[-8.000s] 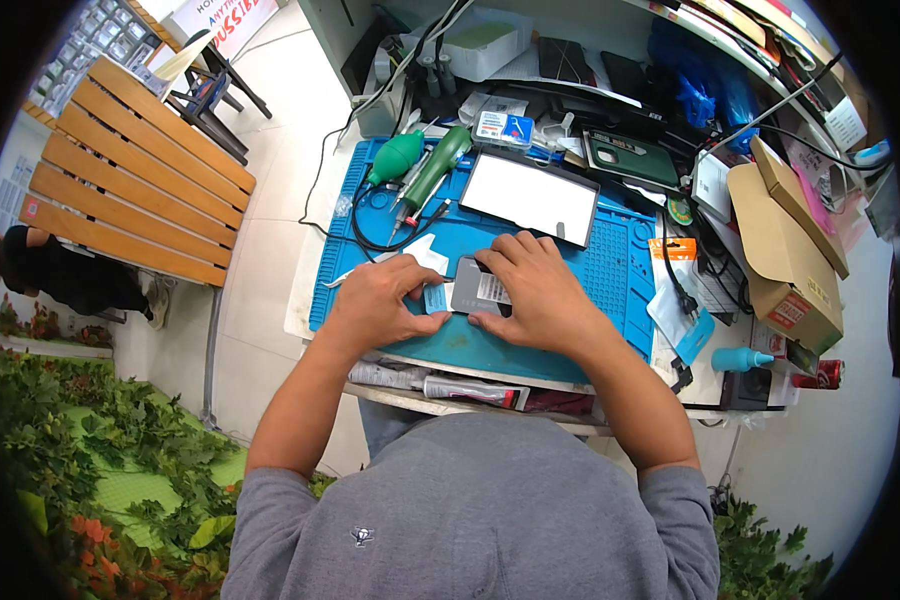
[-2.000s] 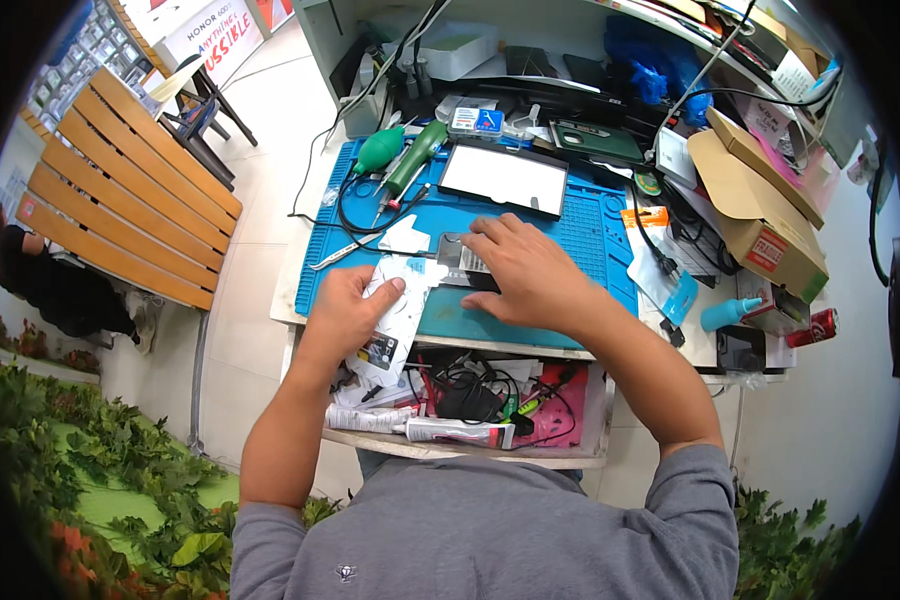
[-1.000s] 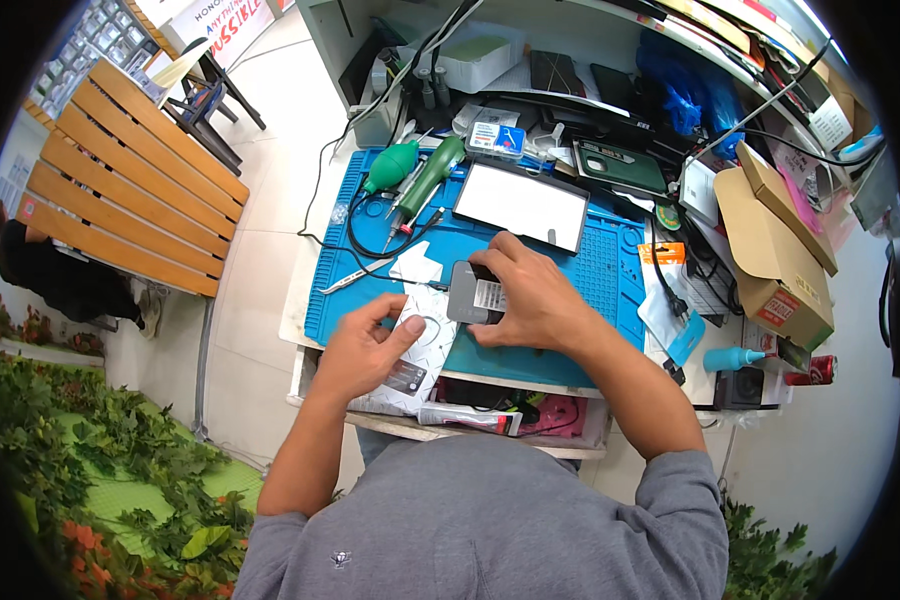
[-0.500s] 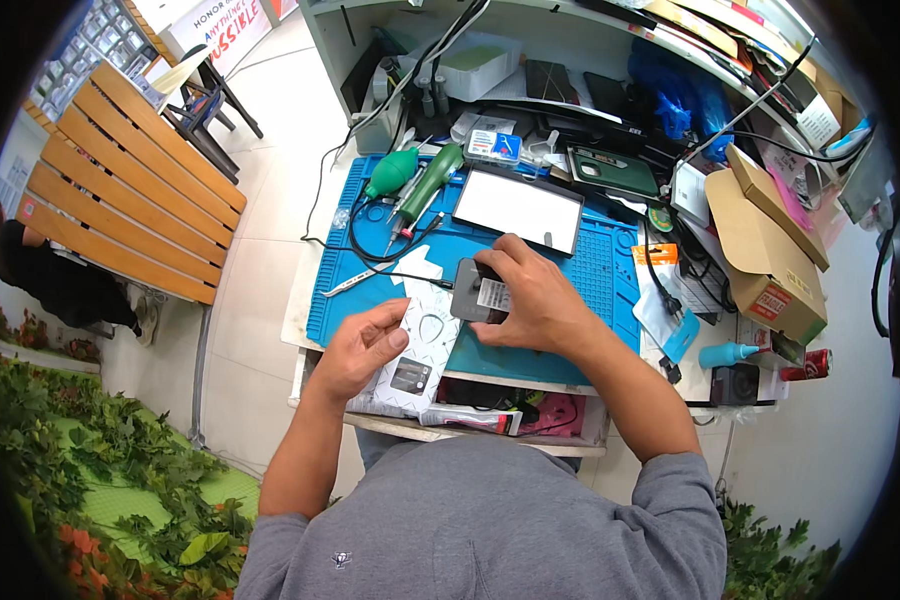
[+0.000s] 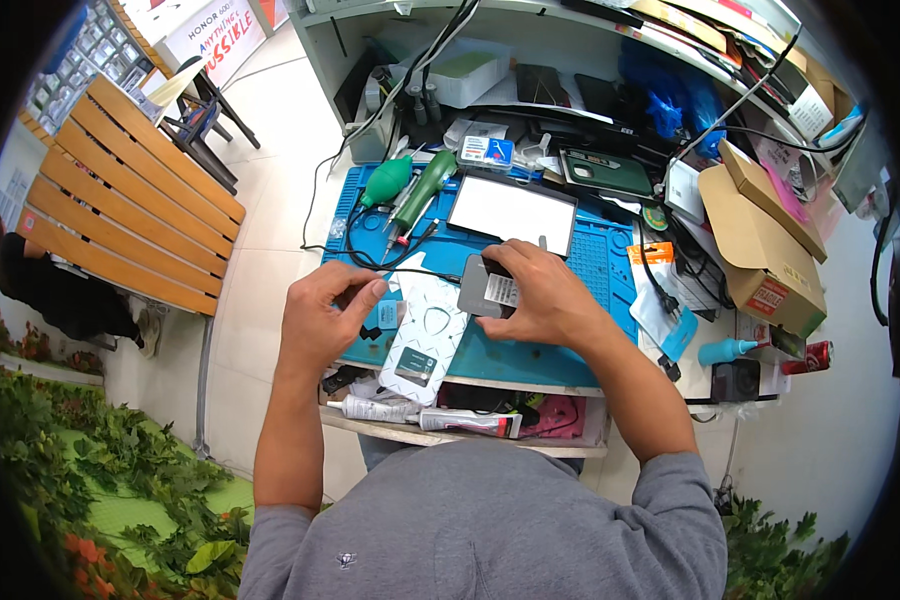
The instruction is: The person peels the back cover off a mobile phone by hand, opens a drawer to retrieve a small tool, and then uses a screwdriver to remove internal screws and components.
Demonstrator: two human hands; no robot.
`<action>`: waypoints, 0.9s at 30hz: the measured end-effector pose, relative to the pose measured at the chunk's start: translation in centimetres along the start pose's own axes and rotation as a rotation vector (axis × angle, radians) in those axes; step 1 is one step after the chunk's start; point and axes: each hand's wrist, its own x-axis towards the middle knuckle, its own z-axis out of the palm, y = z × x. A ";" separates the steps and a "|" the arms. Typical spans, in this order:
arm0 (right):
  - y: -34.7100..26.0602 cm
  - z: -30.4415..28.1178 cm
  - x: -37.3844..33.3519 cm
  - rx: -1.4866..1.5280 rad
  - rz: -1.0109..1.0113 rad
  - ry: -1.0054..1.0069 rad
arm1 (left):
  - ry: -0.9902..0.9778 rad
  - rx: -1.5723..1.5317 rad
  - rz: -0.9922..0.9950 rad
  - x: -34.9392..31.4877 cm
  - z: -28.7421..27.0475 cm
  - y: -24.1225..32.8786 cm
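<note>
My right hand (image 5: pixel 542 295) grips a dark grey, flat rectangular piece with a white label (image 5: pixel 488 287) by its edges, between thumb and fingers, above the mat. My left hand (image 5: pixel 332 312) is raised over the mat's left part. Its thumb and fingertips are drawn together, and anything between them is hidden. Between my hands lies a flat white patterned piece (image 5: pixel 433 320) with a dark square area, reaching over the mat's front edge. A small light-blue item (image 5: pixel 386 314) shows beside my left fingers. Under all this is the blue work mat (image 5: pixel 525 362).
A white-topped tray (image 5: pixel 513 212) stands behind my hands. To its left lie a green screwdriver (image 5: pixel 425 190) and a green air blower (image 5: pixel 387 181). An open drawer (image 5: pixel 592 425) below holds tubes. An open cardboard box (image 5: pixel 755 245) and a blue bottle (image 5: pixel 727 351) stand right.
My left hand has moved up and left, away from the white patterned piece. The light-blue item now shows. My right hand, still holding the grey piece, has shifted slightly right.
</note>
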 end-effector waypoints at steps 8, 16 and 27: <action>-0.4 -0.1 -0.1 -0.034 -0.007 0.011 | -0.129 0.026 -0.105 0.6 1.9 1.6; -1.2 0.2 0.1 -0.075 -0.273 0.073 | -0.540 -0.089 -0.076 3.6 3.4 1.7; 1.0 -2.8 0.0 0.014 -0.040 0.054 | -0.442 -0.068 -0.071 5.9 0.4 -0.7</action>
